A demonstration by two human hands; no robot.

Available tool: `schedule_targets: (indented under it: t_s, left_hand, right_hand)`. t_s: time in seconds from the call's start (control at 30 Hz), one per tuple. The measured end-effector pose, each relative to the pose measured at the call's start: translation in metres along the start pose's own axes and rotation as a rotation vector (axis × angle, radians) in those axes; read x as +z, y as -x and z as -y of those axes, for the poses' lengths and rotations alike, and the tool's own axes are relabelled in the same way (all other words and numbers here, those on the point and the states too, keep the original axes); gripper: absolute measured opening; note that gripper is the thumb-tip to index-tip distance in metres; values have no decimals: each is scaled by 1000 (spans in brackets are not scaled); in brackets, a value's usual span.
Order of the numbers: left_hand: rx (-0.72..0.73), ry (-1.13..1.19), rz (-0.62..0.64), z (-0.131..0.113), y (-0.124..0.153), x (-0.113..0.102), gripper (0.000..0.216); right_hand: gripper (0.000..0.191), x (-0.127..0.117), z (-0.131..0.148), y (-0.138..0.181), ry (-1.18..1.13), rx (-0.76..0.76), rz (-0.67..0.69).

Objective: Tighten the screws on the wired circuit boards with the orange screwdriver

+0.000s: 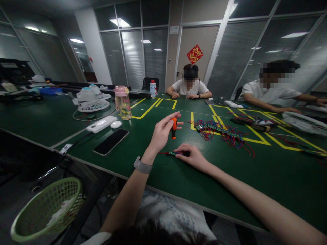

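Left hand (162,132) gripping screwdriver (174,126), near upright, tip down at circuit board (171,153). Right hand (195,157): fingertips pinched at board's right end. Phone (111,142) left of board; row of wired boards (217,128) beyond, to right.

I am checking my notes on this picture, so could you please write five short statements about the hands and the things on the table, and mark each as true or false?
1. The left hand holds an orange-and-black screwdriver. True.
2. The screwdriver lies flat on the table. False: it is roughly upright, its handle at the top.
3. The right hand is close to a small green circuit board. True.
4. The phone is inside the basket. False: it lies on the table.
5. A bottle with a pink lid stands on the table. True.
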State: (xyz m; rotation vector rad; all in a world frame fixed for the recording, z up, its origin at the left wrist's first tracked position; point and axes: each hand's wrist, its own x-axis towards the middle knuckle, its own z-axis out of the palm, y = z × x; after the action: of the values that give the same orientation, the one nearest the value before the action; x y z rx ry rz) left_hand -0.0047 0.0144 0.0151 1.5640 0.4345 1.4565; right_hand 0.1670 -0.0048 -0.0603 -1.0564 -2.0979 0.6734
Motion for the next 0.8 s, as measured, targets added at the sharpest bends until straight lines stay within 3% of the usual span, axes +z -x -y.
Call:
schedule_targets:
  t_s: [0.23, 0.43, 0.63, 0.8]
  left_hand:
    - [67, -257, -151, 0, -1, -2, 21]
    - [10, -36, -63, 2, -1, -2, 30]
    - [80, -310, -182, 2, -2, -5, 22]
    - [11, -75, -87, 4, -2, -4, 30]
  right_hand:
    - [17, 0, -1, 0, 7, -4, -6]
    - [17, 0, -1, 1, 11, -7, -2]
    - [17, 0, -1, 0, 16, -6, 2]
    - [17, 0, -2, 0, 26, -7, 2]
